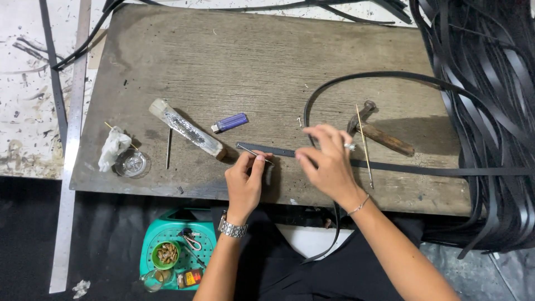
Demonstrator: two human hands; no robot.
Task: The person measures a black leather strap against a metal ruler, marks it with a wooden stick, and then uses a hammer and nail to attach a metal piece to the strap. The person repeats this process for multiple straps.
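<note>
My left hand (245, 179) pinches a thin metal pin (252, 151) at the near edge of the wooden board (262, 67). The pin's tip rests by the end of a black strap (423, 169) that lies flat across the board to the right. My right hand (327, 161) hovers over that strap with fingers curled, thumb and fingers close to it; whether it grips the strap is unclear. A second black strap (356, 78) loops in an arc behind my right hand.
A hammer (384, 135) and a thin stick (364, 146) lie right of my hands. A blue lighter (230, 122), a clear tube (186, 130), a nail (169, 148) and a glass dish (132, 163) sit left. Many black straps (490, 83) pile at right. A green tray (178, 251) lies below.
</note>
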